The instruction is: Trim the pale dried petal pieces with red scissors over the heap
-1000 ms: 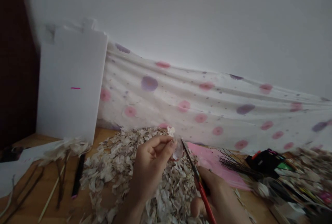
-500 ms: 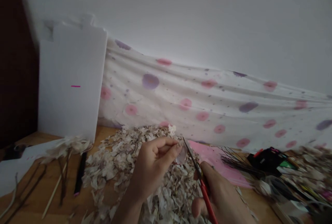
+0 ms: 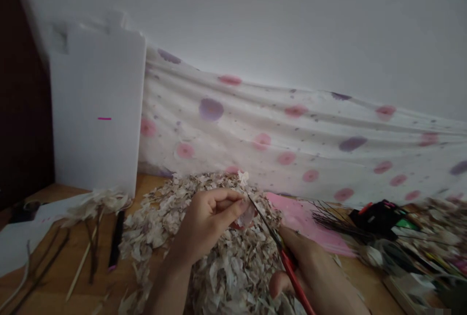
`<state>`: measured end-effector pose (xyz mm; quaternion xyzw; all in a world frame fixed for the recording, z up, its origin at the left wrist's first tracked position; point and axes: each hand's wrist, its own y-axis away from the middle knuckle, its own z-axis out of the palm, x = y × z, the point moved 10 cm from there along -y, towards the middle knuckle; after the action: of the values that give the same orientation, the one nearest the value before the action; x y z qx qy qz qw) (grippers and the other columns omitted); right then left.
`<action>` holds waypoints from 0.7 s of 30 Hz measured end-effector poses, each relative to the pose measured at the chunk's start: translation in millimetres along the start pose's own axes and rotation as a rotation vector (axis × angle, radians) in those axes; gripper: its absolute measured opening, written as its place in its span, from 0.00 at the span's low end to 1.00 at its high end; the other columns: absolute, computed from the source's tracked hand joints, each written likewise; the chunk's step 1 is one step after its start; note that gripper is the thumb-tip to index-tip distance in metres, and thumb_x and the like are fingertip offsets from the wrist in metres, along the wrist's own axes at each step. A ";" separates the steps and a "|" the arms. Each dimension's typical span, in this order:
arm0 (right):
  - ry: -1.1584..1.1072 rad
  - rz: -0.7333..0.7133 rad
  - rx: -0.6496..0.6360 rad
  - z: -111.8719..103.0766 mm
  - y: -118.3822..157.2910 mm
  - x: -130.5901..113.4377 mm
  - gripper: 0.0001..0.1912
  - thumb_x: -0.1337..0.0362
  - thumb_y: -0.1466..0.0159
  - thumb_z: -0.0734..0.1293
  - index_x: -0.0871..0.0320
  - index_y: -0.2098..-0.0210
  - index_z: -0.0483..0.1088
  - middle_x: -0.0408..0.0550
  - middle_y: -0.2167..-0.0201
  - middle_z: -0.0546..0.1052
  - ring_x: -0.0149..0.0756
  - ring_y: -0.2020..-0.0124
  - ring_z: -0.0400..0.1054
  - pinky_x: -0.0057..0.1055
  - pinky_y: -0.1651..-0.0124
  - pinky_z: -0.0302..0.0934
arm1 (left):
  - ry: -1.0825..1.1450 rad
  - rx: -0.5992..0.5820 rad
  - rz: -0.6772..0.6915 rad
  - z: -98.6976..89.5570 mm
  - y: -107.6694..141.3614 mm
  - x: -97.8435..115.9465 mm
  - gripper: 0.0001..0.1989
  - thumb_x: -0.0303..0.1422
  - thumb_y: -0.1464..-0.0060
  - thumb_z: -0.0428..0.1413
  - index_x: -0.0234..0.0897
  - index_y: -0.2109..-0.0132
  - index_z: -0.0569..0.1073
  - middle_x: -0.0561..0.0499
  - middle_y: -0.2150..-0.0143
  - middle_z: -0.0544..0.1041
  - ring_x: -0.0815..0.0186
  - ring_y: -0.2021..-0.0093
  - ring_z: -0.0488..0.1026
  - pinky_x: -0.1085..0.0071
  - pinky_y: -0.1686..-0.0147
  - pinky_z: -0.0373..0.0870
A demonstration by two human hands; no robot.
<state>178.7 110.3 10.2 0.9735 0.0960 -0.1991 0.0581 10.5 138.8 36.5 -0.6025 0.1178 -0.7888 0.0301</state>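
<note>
A thin, translucent pale piece (image 3: 247, 216) is pinched between the thumb and fingers of the left hand (image 3: 211, 220), above a heap of dry, petal-like flakes (image 3: 233, 276). A pair of scissors with red handles (image 3: 297, 281) is gripped in the right hand (image 3: 315, 266); the blades are pointed up and to the left, with the tip placed at the pale piece. Whether the tip is in contact with the piece cannot be determined. The two hands are held apart from each other, each being closed on its own item.

The heap is spread on a wooden desk (image 3: 365, 273). To its left, a black marker (image 3: 116, 239) and a bundle of pale petals (image 3: 97, 205) with brown stems are laid. To its right, a pink sheet (image 3: 310, 227) is positioned, partly overlain by dark, thin twigs (image 3: 330, 217). At the rear, a white panel (image 3: 97, 154) marked with a short magenta line is stood upright beside a cloth (image 3: 248, 120) patterned with pink and purple blooms.
</note>
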 end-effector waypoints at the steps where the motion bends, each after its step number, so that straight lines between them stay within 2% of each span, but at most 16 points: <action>1: 0.006 0.006 -0.004 0.6 0.4 0.8 0.15 0.60 0.46 0.73 0.58 0.67 0.65 0.46 0.70 0.72 0.39 0.68 0.62 0.31 0.64 0.56 | -0.001 -0.024 -0.006 1.4 -0.3 -0.2 0.07 0.36 0.49 0.63 0.37 0.67 0.82 0.48 0.74 0.82 0.67 0.74 0.77 0.76 0.73 0.73; 4: -0.015 -0.015 -0.011 3.5 1.2 3.5 0.13 0.59 0.45 0.72 0.58 0.70 0.64 0.43 0.74 0.70 0.36 0.72 0.59 0.29 0.67 0.55 | -0.003 -0.104 -0.008 5.7 -1.3 0.6 0.08 0.36 0.47 0.63 0.36 0.68 0.82 0.48 0.74 0.81 0.68 0.76 0.76 0.76 0.74 0.73; 10: -0.044 -0.135 0.076 -2.3 1.4 8.6 0.13 0.58 0.45 0.71 0.57 0.73 0.63 0.40 0.79 0.66 0.33 0.75 0.55 0.26 0.72 0.51 | -0.007 -0.189 -0.052 8.0 -0.6 -2.5 0.09 0.36 0.46 0.62 0.35 0.68 0.81 0.47 0.73 0.81 0.68 0.74 0.76 0.75 0.71 0.74; 15: -0.007 -0.136 0.052 -1.1 0.0 11.4 0.15 0.61 0.50 0.72 0.56 0.72 0.60 0.39 0.75 0.66 0.33 0.73 0.55 0.25 0.73 0.49 | 0.004 -0.210 -0.081 9.6 0.2 -7.8 0.09 0.37 0.46 0.62 0.35 0.69 0.81 0.46 0.73 0.82 0.67 0.75 0.76 0.73 0.72 0.73; 18: -0.015 -0.145 0.065 -1.7 1.6 9.2 0.15 0.64 0.51 0.71 0.55 0.70 0.60 0.40 0.73 0.68 0.34 0.72 0.56 0.25 0.73 0.51 | 0.022 -0.220 -0.064 11.0 0.4 -6.6 0.09 0.36 0.47 0.62 0.36 0.70 0.81 0.49 0.77 0.79 0.68 0.77 0.75 0.72 0.71 0.73; 21: -0.008 -0.151 0.072 -1.7 2.9 8.2 0.16 0.64 0.52 0.71 0.55 0.70 0.59 0.40 0.74 0.69 0.34 0.72 0.58 0.25 0.73 0.51 | 0.035 -0.242 -0.078 14.0 1.8 -5.4 0.08 0.35 0.47 0.62 0.36 0.70 0.81 0.49 0.77 0.79 0.69 0.77 0.74 0.75 0.74 0.71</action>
<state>187.3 109.1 8.7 0.9642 0.1618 -0.2100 0.0085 25.2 136.0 34.4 -0.5920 0.1890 -0.7799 -0.0754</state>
